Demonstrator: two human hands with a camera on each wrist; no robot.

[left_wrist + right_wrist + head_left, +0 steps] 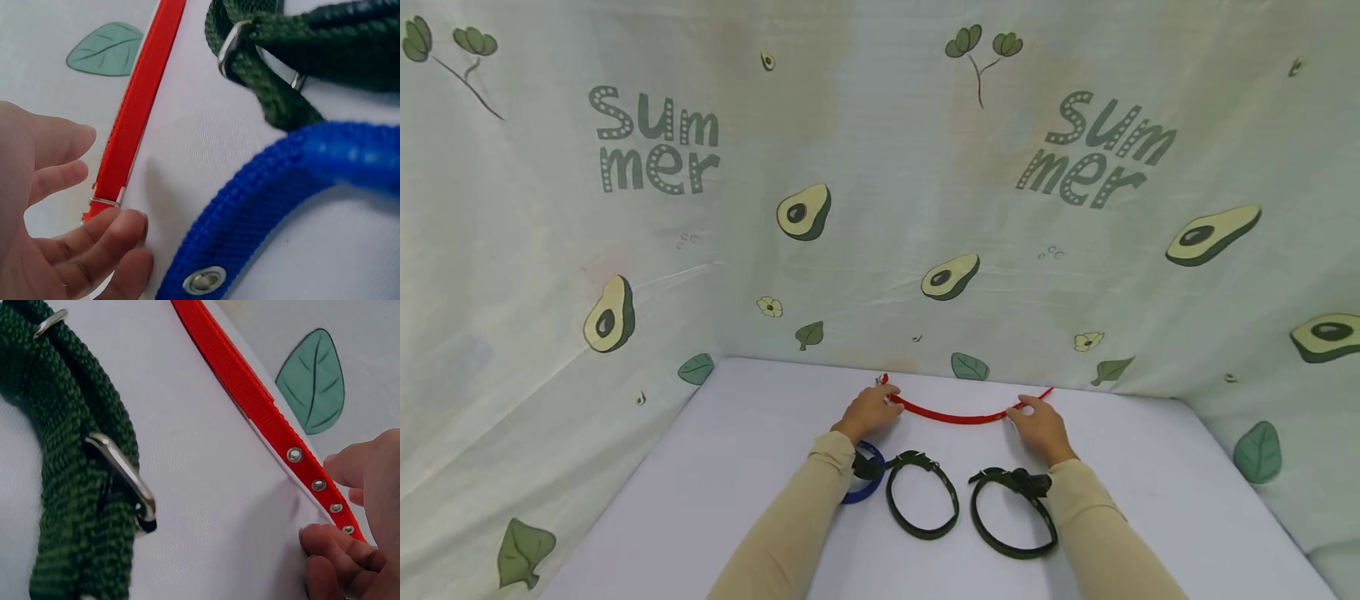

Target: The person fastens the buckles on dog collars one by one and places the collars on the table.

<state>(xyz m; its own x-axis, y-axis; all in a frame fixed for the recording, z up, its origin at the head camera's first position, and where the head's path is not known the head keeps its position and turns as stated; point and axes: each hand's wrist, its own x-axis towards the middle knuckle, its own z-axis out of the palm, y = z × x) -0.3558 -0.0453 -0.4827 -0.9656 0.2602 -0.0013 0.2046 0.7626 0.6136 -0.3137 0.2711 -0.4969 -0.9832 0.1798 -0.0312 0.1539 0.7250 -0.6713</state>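
A red webbing collar [962, 419] stretches in a shallow curve near the table's back edge. My left hand [872, 407] is at its buckle end; in the left wrist view the thumb and fingers [112, 244] lie loosely about the metal buckle, spread apart. At the eyelet end is my right hand [1039, 423], its fingers [331, 540] on either side of the strap with a gap between thumb and fingertips. Several metal eyelets [319, 485] line that part. The strap's tip extends beyond the right hand in the head view.
Beneath the left wrist lies a blue collar [874, 483], partly hidden. Two dark green collars, a middle one [889, 500] and a right one [1000, 546], are closed into loops on the white table [715, 475]. A printed cloth [880, 317] hangs behind.
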